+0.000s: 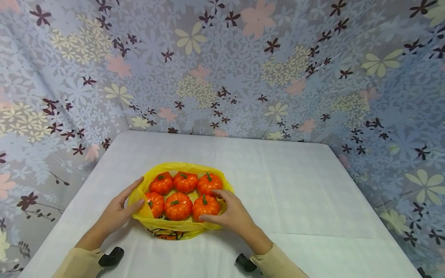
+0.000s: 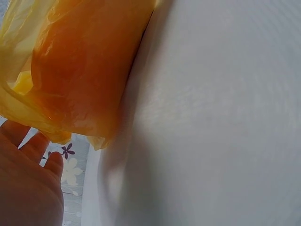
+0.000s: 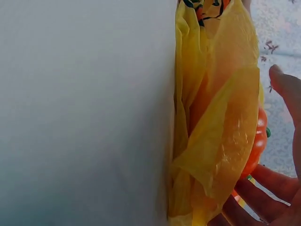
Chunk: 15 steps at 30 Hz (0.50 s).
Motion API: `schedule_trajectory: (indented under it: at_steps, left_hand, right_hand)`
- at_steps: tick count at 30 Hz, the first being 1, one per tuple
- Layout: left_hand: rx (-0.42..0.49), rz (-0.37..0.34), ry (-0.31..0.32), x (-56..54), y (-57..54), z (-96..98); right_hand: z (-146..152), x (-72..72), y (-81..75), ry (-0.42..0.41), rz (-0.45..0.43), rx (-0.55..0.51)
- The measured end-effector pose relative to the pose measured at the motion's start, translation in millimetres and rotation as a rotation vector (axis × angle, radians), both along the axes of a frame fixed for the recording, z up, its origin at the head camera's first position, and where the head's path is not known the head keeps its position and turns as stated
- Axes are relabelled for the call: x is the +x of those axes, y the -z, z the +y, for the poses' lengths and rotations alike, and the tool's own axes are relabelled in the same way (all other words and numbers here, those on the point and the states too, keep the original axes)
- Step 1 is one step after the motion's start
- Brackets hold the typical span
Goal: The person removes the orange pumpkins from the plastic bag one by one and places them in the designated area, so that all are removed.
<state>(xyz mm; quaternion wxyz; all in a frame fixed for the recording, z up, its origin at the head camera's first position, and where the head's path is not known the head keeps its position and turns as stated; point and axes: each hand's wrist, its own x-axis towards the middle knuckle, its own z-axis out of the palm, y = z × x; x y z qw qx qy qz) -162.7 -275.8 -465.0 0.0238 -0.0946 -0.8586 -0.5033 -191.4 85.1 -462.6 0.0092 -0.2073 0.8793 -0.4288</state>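
Note:
A yellow plastic bag [image 1: 189, 166] with a black-and-orange print on its front lies with its mouth spread wide. Inside sit several small orange toy pumpkins [image 1: 178, 206] with green stems, in two rows. At the bag's left side my left hand [image 1: 116, 214] touches the plastic, thumb and fingers apart; in the left wrist view its fingers [image 2: 35, 146] lie by the bag's edge. My right hand [image 1: 234, 212] reaches over the right rim, thumb and fingers spread about the front right pumpkin [image 1: 205, 207]. The right wrist view shows its fingers [image 3: 263, 197] against the bag, partly hidden behind it.
A white cloth [image 1: 295, 193] covers the table under the bag. Behind and around the table hangs a flowered curtain [image 1: 226, 69]. A black wrist-worn device [image 1: 111, 256] sits by the left sleeve, and another black device [image 1: 245, 263] by the right sleeve.

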Motion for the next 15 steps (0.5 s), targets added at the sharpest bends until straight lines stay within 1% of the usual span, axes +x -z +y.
schedule_trajectory:
  at_steps: [8,15]
  left_hand:
    - [0.008,-0.006,-0.003,0.6,-2.2,0.5]
    - [0.001,-0.007,-0.008,1.4,-2.6,0.8]
  right_hand:
    - [-5.0,0.0,3.6,0.018,-0.013,0.04]
    - [-8.0,-0.2,4.6,0.011,0.02,0.045]
